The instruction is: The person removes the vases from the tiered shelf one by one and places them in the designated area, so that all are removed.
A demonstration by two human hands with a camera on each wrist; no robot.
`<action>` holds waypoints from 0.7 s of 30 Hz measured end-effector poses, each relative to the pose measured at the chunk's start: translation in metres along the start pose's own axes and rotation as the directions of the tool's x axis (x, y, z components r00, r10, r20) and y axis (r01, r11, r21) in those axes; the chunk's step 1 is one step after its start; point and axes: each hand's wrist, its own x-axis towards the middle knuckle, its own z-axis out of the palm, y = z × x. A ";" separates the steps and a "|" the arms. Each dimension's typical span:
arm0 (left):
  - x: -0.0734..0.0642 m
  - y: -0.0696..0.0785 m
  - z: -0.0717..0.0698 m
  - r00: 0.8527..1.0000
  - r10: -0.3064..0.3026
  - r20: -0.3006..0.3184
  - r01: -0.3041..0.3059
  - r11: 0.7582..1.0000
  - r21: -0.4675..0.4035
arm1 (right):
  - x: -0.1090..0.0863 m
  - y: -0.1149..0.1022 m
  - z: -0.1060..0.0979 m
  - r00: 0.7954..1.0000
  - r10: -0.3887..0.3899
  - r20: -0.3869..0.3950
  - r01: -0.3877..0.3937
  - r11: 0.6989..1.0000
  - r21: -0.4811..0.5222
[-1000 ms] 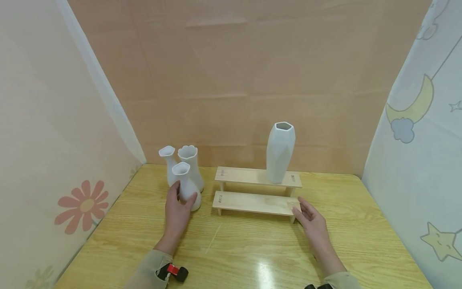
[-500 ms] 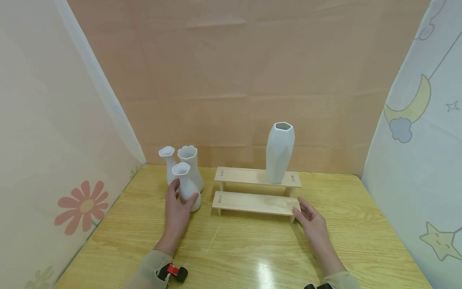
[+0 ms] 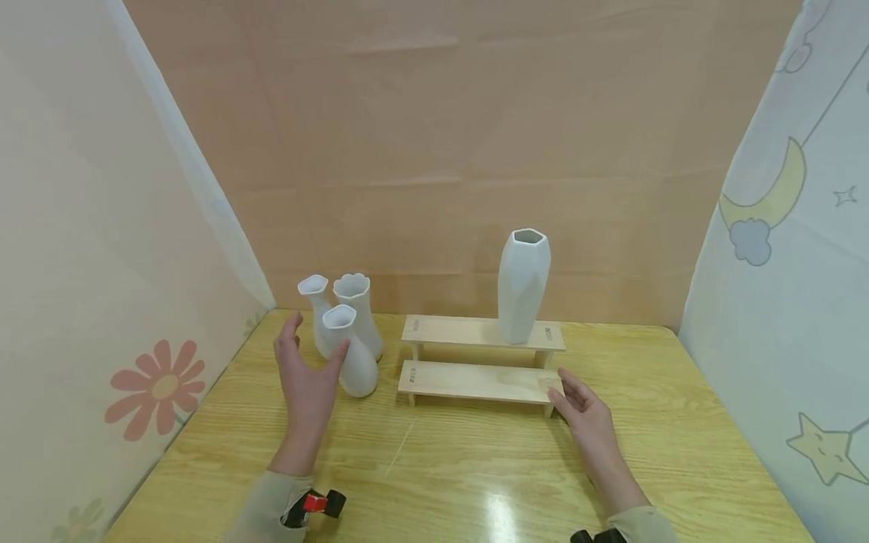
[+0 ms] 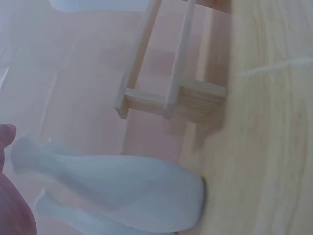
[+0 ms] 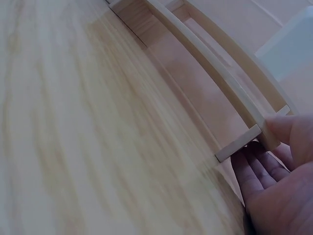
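My left hand [image 3: 305, 381], thumb and fingers spread apart, is just left of a small white vase [image 3: 358, 369] with an angular rim. Its thumb tip overlaps that vase's edge in the head view; whether they touch I cannot tell. Behind stand a slim white vase with a flared mouth [image 3: 319, 313] and a white vase with a scalloped rim [image 3: 366, 324]. My right hand [image 3: 587, 415] holds the right end of a two-tier wooden stand [image 3: 475, 381], thumb on the lower board and fingers below it. A tall faceted white vase [image 3: 523, 290] is upright on the upper tier.
The wood-grain table [image 3: 448, 467] runs up to a peach backdrop [image 3: 434, 151]. Patterned cloth walls enclose both sides, the left one with a flower print [image 3: 163, 388], the right one with a moon print [image 3: 781, 192].
My left hand has let go of the front small vase and shifted left and slightly up, its fingers spreading. That vase stays where it was. My right hand keeps its hold on the stand.
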 end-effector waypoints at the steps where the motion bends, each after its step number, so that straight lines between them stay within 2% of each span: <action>1: 0.000 0.002 -0.001 1.000 0.017 -0.006 -0.017 1.000 -0.002 | 0.000 0.000 0.000 1.000 -0.002 0.001 0.002 1.000 0.001; 6: -0.001 0.021 -0.001 0.995 0.100 -0.020 -0.101 0.994 -0.041 | 0.000 0.002 -0.002 1.000 -0.015 0.016 0.015 1.000 0.008; 8: -0.001 0.030 0.002 0.988 0.151 -0.023 -0.152 0.986 -0.066 | 0.000 0.003 -0.002 1.000 -0.018 0.014 0.017 1.000 0.005; 12: 0.002 0.048 0.012 0.961 0.277 -0.022 -0.278 0.957 -0.087 | -0.001 0.002 -0.001 1.000 -0.006 0.004 0.006 1.000 0.007; 15: 0.003 0.058 0.021 0.931 0.364 -0.007 -0.364 0.929 -0.071 | -0.002 0.002 -0.001 1.000 0.006 0.006 -0.006 1.000 0.021; 18: 0.002 0.070 0.032 0.912 0.409 0.020 -0.407 0.911 -0.069 | -0.002 0.001 0.000 1.000 0.013 0.005 -0.013 1.000 0.025; 21: 0.001 0.081 0.044 0.902 0.428 0.058 -0.422 0.902 -0.089 | -0.002 0.001 0.000 1.000 0.019 0.005 -0.019 1.000 0.021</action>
